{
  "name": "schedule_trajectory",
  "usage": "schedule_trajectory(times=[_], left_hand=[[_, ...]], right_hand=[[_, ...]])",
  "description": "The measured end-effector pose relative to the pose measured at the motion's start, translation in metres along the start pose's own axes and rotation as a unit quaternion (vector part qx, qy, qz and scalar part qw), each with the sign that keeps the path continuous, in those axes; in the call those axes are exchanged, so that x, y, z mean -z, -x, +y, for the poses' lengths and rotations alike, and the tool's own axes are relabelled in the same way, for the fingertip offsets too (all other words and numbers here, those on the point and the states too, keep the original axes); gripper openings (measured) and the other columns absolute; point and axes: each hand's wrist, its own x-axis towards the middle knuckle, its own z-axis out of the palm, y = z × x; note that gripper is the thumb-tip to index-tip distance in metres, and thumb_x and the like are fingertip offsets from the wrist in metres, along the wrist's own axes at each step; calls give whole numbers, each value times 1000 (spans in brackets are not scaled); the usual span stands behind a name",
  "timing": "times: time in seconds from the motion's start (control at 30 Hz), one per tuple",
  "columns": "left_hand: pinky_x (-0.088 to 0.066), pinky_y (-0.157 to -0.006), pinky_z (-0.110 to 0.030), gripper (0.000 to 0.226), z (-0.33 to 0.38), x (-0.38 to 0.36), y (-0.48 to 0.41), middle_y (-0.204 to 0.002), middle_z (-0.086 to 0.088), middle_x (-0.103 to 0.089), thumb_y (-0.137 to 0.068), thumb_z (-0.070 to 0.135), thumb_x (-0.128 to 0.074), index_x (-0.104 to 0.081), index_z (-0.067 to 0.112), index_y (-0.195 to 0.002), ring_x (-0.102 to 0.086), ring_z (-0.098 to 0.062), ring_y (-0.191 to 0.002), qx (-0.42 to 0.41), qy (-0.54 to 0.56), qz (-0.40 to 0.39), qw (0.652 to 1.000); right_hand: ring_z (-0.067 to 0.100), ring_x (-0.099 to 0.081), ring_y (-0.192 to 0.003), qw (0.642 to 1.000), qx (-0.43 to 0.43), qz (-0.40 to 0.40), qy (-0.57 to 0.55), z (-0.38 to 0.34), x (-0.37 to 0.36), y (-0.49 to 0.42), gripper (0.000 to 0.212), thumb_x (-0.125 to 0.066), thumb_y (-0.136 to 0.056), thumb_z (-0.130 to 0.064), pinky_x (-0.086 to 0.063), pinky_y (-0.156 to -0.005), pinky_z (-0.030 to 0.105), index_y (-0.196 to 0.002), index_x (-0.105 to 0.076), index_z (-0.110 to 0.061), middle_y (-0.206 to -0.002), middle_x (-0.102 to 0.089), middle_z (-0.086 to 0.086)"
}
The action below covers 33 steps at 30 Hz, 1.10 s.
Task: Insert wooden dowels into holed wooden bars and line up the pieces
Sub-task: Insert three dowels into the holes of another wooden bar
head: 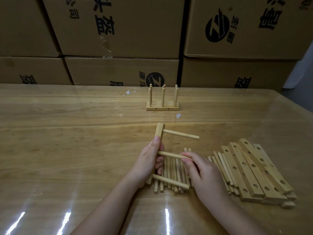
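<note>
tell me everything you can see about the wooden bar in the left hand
The bar is a pale, squared wooden strip, held slightly tilted beside the loose dowels. The left hand grips its middle, hiding much of it. Three round dowels stick out of it to the right: the top dowel, the middle dowel, whose free end the right hand pinches, and the bottom dowel. Whether its near end touches the table cannot be told.

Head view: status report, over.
Left grip holds bar. Right grip pinches middle dowel, end at bar. Top dowel, bottom dowel in. Loose dowels below, not blocking.
</note>
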Motion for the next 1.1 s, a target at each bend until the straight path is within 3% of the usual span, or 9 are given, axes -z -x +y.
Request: schedule_trajectory(times=[0.17,0.63,0.83,0.97,1.1], left_hand=[[-40,-40,-21,41,1,-2,1,-49,4,-34,-92,50,-35,-44,11,-82,-36,-10,-42,1,3,11,1000],[-41,-40,-21,46,-1,0,0,-48,5,-36,-87,57,-35,-44,11,-80,-38,-10,-41,0,-6,15,1000],[-41,-40,-22,47,-4,2,-2,-49,5,-36,-89,55,-38,-47,9,-84,-38,-10,-42,-3,16,10,1000],[-41,-41,-22,47,-4,6,-2,-56,3,-36,-89,55,-38,-51,12,-105,-38,-10,-45,-7,10,-9,1000],[-41,-41,-22,47,-4,4,-3,-57,4,-36,-89,50,-39,-34,46,-136,-37,-9,-46,-28,-6,-45,999]], right_hand=[[-2,-51,-57,1000,-17,-14,-15,2,0,-2,19,-53,-90,-25,-36,-54,11,-100,-67,-18,-60,-48,-21],[-8,-44,-60,999,-11,-13,34,2,0,-1,19,-55,-90,-25,-33,-55,10,-102,-67,-19,-63,-43,-28],[-1,-54,-65,1000,-23,-10,-3,-1,-2,1,41,-31,-88,-56,-38,-52,14,-104,-57,-28,-70,-54,-18],[-2,-53,-64,987,-92,75,-108,4,6,-4,45,-32,-87,-60,-43,-51,12,-109,-50,-25,-73,-55,-9],[-2,-57,-73,980,-111,76,-144,10,15,-11,35,-44,-82,-47,-47,-58,11,-113,-48,-31,-84,-59,-9]])
